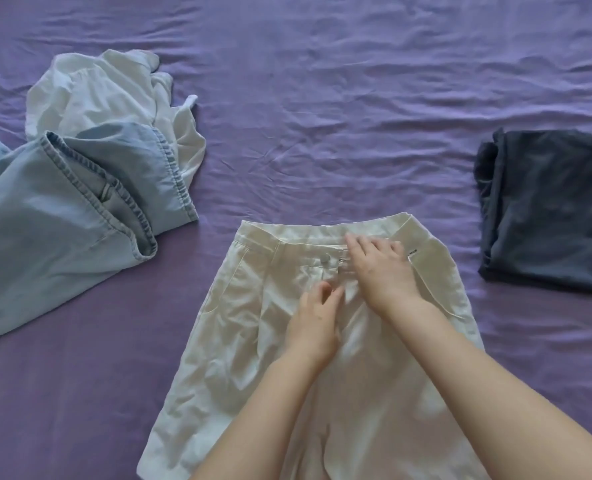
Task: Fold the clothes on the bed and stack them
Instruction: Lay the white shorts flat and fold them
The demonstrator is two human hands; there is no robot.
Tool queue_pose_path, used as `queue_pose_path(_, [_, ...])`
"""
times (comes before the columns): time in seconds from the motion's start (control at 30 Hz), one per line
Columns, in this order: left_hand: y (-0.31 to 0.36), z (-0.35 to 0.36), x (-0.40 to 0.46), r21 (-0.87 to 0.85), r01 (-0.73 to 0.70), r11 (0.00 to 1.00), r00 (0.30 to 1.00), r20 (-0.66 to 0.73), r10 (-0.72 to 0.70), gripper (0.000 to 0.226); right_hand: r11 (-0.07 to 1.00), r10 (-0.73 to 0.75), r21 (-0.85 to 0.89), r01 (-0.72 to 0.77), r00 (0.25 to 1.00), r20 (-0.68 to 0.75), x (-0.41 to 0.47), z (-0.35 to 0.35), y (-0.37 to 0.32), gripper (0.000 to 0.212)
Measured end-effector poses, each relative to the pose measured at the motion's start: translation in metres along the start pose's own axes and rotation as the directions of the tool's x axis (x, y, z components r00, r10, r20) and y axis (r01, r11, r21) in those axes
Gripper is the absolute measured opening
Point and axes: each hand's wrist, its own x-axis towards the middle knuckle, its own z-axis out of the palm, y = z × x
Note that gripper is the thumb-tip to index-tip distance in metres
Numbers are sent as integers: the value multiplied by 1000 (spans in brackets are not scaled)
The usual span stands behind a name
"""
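Where the purple sheet of the bed [322,98] spreads out wrinkled, it carries everything here. Largest on it are the cream trousers [253,323], laid flat in the near middle with the waistband away from the person. To the left lies a crumpled heap, light blue jeans [52,230] in front and a white garment [93,95] behind, the two touching. Well apart on the right sits a folded dark garment [543,216]. The right hand [381,268] rests flat at the waistband, fingers straight and spread on the cloth. The left hand [317,317] sits just below it at the fly, fingertips drawn together; whether they pinch the cloth, I cannot tell.
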Motion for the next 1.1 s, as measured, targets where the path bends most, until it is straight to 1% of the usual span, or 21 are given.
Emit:
queue_pose_path(0.03, [-3, 1, 3, -7, -7, 1000, 1000, 8, 7, 53, 1000, 17, -5, -17, 999, 29, 4, 0, 3, 58])
queue_pose_path(0.07, [-5, 1, 6, -31, -16, 999, 1000, -5, 16, 54, 1000, 31, -2, -31, 999, 25, 6, 0, 6, 52])
queue_pose_path(0.13, [-10, -1, 6, -90, -46, 995, 997, -59, 41, 58, 997, 41, 67, -38, 998, -41, 5, 0, 12, 33])
queue_pose_path(0.2, [-13, -5, 2, -107, -35, 994, 985, -169, 16, 54, 961, 83, 273, -40, 986, -147, -1, 4, 15, 16])
queue_pose_path(0.23, [-15, -7, 1, -74, -27, 997, 975, -224, 10, 55, 927, 121, 372, -42, 974, -192, -4, 7, 17, 13])
queue_pose_path(0.27, [-19, -7, 1, -43, -26, 999, 970, -244, 14, 59, 892, 160, 450, -44, 961, -224, -7, 8, 19, 13])
queue_pose_path(0.33, [-24, -9, 4, 21, -31, 999, 974, -224, 35, 67, 823, 197, 567, -22, 948, -250, -9, 8, 20, 16])
queue_pose_path(0.37, [-28, -6, 8, 92, -36, 995, 977, -205, 54, 68, 792, 206, 611, -2, 942, -264, -10, 7, 20, 17])
queue_pose_path(0.43, [-26, -6, 14, 226, -58, 972, 991, -105, 83, 67, 754, 255, 657, -1, 922, -292, -9, 7, 17, 21])
queue_pose_path(0.5, [-23, -3, 23, 338, -68, 939, 997, -18, 78, 70, 713, 345, 699, -58, 897, -278, -6, 12, 14, 24])
queue_pose_path(0.53, [-23, -2, 26, 357, -55, 932, 998, 16, 53, 69, 698, 380, 711, -90, 887, -261, -5, 15, 11, 23])
queue_pose_path(0.57, [-24, -2, 27, 356, -54, 933, 998, -8, 61, 66, 697, 399, 708, -117, 884, -246, -4, 19, 8, 23])
queue_pose_path(0.6, [-26, -2, 26, 336, -77, 939, 990, -88, 113, 59, 711, 400, 691, -132, 884, -243, -5, 22, 5, 24])
queue_pose_path(0.63, [-29, -2, 20, 290, -119, 950, 972, -164, 172, 47, 740, 390, 658, -136, 885, -256, -8, 25, 1, 29])
queue_pose_path(0.7, [-36, 0, 4, 199, -218, 956, 907, -320, 273, 20, 834, 355, 532, -146, 880, -315, -21, 30, -8, 44])
queue_pose_path(0.73, [-38, 1, -5, 184, -261, 948, 891, -331, 310, 15, 860, 357, 483, -163, 870, -342, -30, 33, -15, 47])
queue_pose_path(0.77, [-40, 3, -14, 176, -280, 944, 890, -321, 324, 14, 862, 371, 476, -176, 859, -354, -39, 35, -24, 45])
queue_pose_path(0.8, [-40, 5, -22, 155, -280, 948, 909, -276, 313, 14, 840, 396, 510, -185, 852, -344, -50, 37, -34, 42])
queue_pose_path(0.9, [-43, 12, -33, 138, -230, 963, 953, -167, 252, 21, 760, 445, 616, -208, 857, -260, -76, 52, -65, 31])
queue_pose_path(1.0, [-44, 9, -28, 127, -205, 970, 967, -130, 221, 30, 754, 449, 614, -233, 865, -224, -96, 75, -83, 35])
queue_pose_path(1.1, [-47, 6, -21, 37, -189, 981, 975, -113, 192, 28, 750, 467, 606, -265, 861, -201, -107, 93, -88, 39])
